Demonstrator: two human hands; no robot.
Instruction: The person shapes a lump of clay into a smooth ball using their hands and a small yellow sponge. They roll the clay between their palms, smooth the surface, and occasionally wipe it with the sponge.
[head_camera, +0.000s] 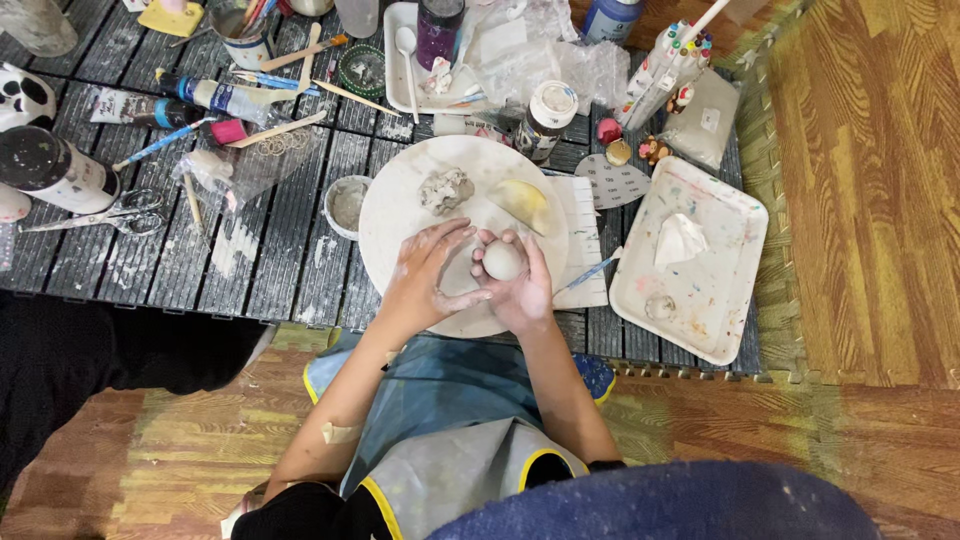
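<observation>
Cupping a clay ball (503, 261), right hand (522, 285); clay lump (445, 190) on round board (400, 215).

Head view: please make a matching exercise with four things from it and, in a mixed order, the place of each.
Things:
1. clay ball
2. scissors
3. white tray
4. yellow sponge

Places:
A. far left on the dark mat
B. on the round board, upper right part
C. in the right hand
D. right of the round board

Pairs: 1-C, 2-A, 3-D, 4-B
</observation>
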